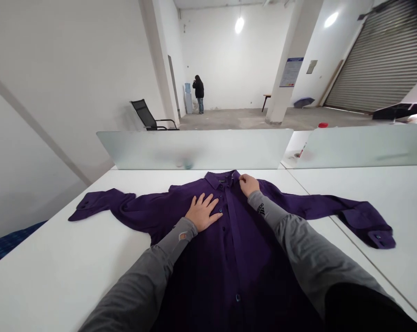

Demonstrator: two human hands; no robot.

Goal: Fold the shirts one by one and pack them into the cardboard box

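The purple shirt (245, 240) lies spread on the white table (38, 276). On the shirt's front the left hand (202, 213) rests flat, fingers splayed; the right hand (249, 185) pinches fabric by its collar (212, 180). Just beyond the shirt, 2 frosted panels (194, 150) form a barrier; well past it are 1 black chair (144, 113), 1 water dispenser (188, 102) and 1 person (199, 90).
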